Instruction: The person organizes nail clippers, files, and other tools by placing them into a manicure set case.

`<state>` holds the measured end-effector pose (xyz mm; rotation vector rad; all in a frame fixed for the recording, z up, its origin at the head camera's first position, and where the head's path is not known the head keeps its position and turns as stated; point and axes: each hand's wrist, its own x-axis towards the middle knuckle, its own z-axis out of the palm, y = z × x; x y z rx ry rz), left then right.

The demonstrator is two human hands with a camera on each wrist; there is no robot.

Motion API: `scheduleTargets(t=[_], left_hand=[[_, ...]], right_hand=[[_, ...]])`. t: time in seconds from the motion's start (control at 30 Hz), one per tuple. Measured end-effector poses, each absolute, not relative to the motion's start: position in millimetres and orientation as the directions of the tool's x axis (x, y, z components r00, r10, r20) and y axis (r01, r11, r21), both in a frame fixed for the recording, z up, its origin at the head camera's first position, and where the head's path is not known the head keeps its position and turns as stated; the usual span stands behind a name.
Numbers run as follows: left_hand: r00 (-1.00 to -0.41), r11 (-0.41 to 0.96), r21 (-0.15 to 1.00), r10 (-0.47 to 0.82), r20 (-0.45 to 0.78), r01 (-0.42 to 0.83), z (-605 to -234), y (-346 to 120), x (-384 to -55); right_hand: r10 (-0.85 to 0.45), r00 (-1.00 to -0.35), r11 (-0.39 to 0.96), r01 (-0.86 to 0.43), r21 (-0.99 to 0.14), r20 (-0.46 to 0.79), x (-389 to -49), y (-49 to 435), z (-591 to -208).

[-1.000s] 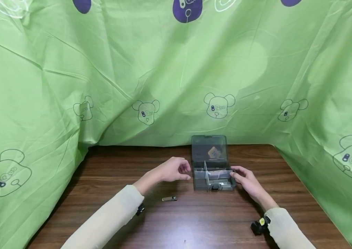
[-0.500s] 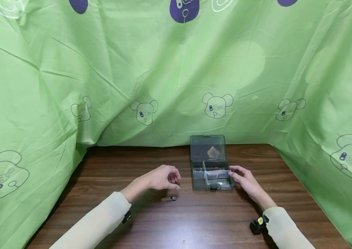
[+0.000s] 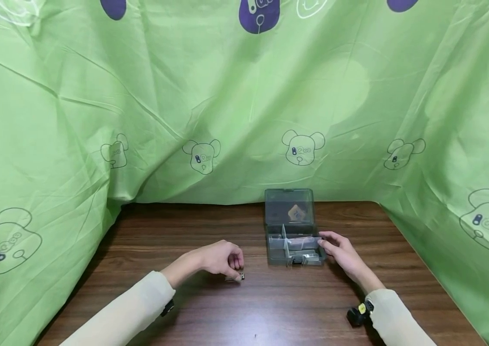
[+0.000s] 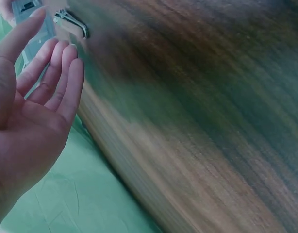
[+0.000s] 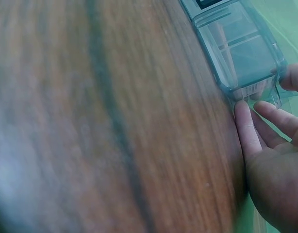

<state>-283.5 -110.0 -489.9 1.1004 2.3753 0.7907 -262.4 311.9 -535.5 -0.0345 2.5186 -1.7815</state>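
My left hand (image 3: pixel 220 258) hovers over a small metal nail clipper (image 3: pixel 242 277) on the table, its thumb covering part of the clipper in the head view. In the left wrist view the nail clipper (image 4: pixel 71 23) lies just beyond the loosely bent fingers (image 4: pixel 64 73), with thumb and fingers well apart. To the right stands a grey see-through compartment box (image 3: pixel 277 258), its lid (image 3: pixel 280 202) raised at the back. My right hand (image 3: pixel 343 252) holds the box's right side, thumb at the rim and fingers against the outer wall (image 5: pixel 253 89).
Pale dividers (image 3: pixel 285 235) split the box, and slim clear and pinkish pieces lie in its compartments. A light orange diamond-shaped patch (image 3: pixel 297 213) shows at the lid. Green printed cloth (image 3: pixel 244 96) surrounds the dark wooden table (image 3: pixel 296 307) at the back and sides.
My left hand has moved away from the box, leftward and toward the table's front, down to the nail clipper. The right hand stays at the box.
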Motion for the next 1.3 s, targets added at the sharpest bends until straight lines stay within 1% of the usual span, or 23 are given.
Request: scheduleTargets(t=[0.23,0.5,0.8,1.0,1.17,1.3], left_hand=[[-0.61,0.541,0.634,0.781,-0.133,0.554,-496.0,-109.2,-278.4],[-0.605,0.546,0.588,0.787,-0.117,0.597,-498.0,-107.1,-276.1],[-0.579,0.538,0.497,0.811,-0.084,0.681,-494.4,-102.7,-274.3],[-0.573,0.535,0.428,0.818,-0.047,0.729,-498.1,-97.4,-275.9],[-0.568,0.521,0.41,0.823,-0.009,0.748,-502.8,-92.8,-278.1],[-0.564,0.51,0.426,0.825,0.0,0.747,-503.2,-89.6,-280.6]], right_hand=[[-0.055,-0.998,0.328,0.008,-0.945,-0.027,-261.8,313.0,-539.1],[-0.048,-0.998,0.322,0.01,-0.947,-0.027,-263.7,312.5,-539.8],[-0.051,-0.998,0.32,0.006,-0.947,-0.024,-263.7,313.6,-538.5],[-0.034,-0.999,0.314,0.019,-0.949,-0.032,-262.8,313.2,-539.0],[-0.031,-0.999,0.317,0.015,-0.948,-0.026,-262.3,312.7,-540.1],[-0.025,-0.999,0.314,0.011,-0.949,-0.02,-262.3,312.4,-538.9]])
